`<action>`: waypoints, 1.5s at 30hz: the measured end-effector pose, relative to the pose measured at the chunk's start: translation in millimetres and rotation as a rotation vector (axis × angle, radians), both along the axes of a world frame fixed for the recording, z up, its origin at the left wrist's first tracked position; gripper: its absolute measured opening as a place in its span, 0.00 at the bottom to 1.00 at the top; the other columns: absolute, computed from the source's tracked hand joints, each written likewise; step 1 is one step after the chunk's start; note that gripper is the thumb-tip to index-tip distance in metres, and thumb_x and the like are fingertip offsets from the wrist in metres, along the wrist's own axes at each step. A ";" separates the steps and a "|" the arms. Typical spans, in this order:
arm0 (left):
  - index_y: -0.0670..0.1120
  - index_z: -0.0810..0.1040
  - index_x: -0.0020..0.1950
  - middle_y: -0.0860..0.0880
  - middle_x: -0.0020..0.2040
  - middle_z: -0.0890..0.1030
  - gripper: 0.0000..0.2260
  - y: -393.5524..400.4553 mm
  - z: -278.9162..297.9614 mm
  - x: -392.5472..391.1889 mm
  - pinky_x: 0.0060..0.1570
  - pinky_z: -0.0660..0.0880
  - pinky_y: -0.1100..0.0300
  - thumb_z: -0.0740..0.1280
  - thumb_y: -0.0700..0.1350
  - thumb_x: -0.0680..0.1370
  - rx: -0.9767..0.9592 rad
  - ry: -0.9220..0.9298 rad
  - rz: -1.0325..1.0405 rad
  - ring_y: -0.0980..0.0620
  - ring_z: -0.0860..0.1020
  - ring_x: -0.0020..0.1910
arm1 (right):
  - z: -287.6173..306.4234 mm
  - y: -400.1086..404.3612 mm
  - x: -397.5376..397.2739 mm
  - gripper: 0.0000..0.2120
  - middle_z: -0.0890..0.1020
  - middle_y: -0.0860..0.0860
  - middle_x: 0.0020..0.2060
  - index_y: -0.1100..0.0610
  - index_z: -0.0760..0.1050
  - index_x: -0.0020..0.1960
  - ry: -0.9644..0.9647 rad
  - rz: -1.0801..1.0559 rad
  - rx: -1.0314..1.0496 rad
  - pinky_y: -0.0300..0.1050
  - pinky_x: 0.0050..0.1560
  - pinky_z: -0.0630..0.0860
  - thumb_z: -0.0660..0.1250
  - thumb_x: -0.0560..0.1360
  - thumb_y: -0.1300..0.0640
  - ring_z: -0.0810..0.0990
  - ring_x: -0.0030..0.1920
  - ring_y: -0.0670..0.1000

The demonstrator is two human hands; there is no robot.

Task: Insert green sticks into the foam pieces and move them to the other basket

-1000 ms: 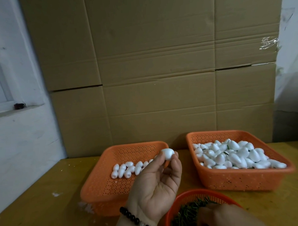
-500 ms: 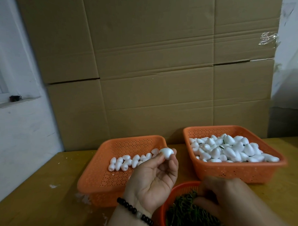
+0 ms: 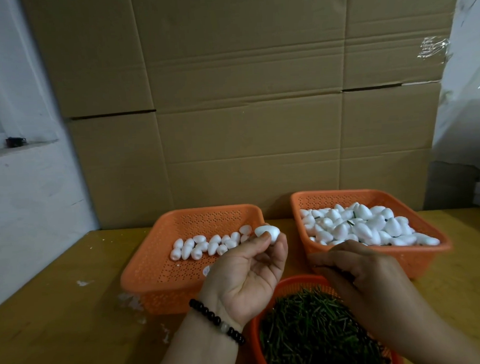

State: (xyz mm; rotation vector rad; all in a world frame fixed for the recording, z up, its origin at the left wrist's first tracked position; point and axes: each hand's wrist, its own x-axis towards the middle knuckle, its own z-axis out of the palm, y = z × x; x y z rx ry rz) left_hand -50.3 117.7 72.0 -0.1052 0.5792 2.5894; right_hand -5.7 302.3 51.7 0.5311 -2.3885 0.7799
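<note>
White foam piece (image 3: 268, 232), egg-shaped, sits pinched between thumb and fingertips of the left hand (image 3: 247, 275), raised palm-up between the two square baskets. No stick is in it yet. The right hand (image 3: 367, 281) hangs over the round orange basket (image 3: 298, 282) of green sticks (image 3: 308, 333) at the near edge, its fingers curled downward; whether they have a stick I cannot tell, since the fingertips are turned away.

Judging by the contents, the work is well advanced. The right orange basket (image 3: 371, 196) is heaped with foam pieces, and dark green stick ends poke out among them, so this looks like the finished pile. The left orange basket (image 3: 207, 215) holds only a short row of plain foam pieces (image 3: 208, 245) along its middle, so a modest number seem left to do, plus the one in hand.

Everything stands on a yellowish wooden table (image 3: 60, 313) dotted with white foam crumbs near the left basket. Stacked cardboard boxes (image 3: 243, 99) form a wall behind the table, with a white painted wall and window ledge at far left. A black bead bracelet (image 3: 214, 320) circles the left wrist.
</note>
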 end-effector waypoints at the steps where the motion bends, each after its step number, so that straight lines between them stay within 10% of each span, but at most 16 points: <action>1: 0.32 0.74 0.60 0.36 0.48 0.79 0.21 -0.3 -0.3 -0.1 0.33 0.80 0.58 0.66 0.30 0.66 0.011 0.000 -0.005 0.43 0.82 0.39 | 0.4 -0.4 0.1 0.14 0.80 0.37 0.42 0.49 0.84 0.52 0.016 0.005 -0.007 0.25 0.44 0.72 0.74 0.70 0.64 0.79 0.44 0.37; 19: 0.38 0.78 0.44 0.44 0.38 0.78 0.13 9.7 -4.5 7.4 0.31 0.78 0.60 0.72 0.46 0.68 -0.012 -0.001 -0.105 0.50 0.77 0.34 | 5.4 -5.9 4.6 0.07 0.80 0.41 0.32 0.48 0.79 0.40 0.169 0.005 -0.275 0.26 0.33 0.69 0.66 0.69 0.46 0.79 0.36 0.40; 37: 0.33 0.83 0.36 0.39 0.40 0.81 0.04 26.7 -5.6 16.5 0.36 0.81 0.56 0.70 0.32 0.65 -0.089 0.051 -0.071 0.46 0.82 0.36 | 0.3 -6.5 -0.6 0.05 0.79 0.38 0.39 0.52 0.80 0.44 0.291 -0.064 -0.267 0.23 0.39 0.70 0.75 0.71 0.58 0.78 0.41 0.36; 42: 0.33 0.75 0.59 0.39 0.41 0.81 0.20 26.2 -8.9 14.5 0.36 0.81 0.58 0.68 0.32 0.67 -0.086 0.101 -0.037 0.46 0.82 0.37 | -1.2 -5.9 0.8 0.11 0.79 0.39 0.39 0.53 0.79 0.44 0.279 -0.057 -0.258 0.26 0.38 0.72 0.76 0.68 0.66 0.79 0.41 0.38; 45: 0.38 0.80 0.54 0.40 0.44 0.82 0.16 25.1 -10.4 12.5 0.38 0.81 0.58 0.68 0.32 0.67 -0.110 0.173 -0.017 0.47 0.81 0.39 | -1.2 -6.6 1.1 0.12 0.79 0.39 0.38 0.53 0.79 0.44 0.277 -0.047 -0.269 0.26 0.37 0.72 0.76 0.67 0.67 0.79 0.40 0.38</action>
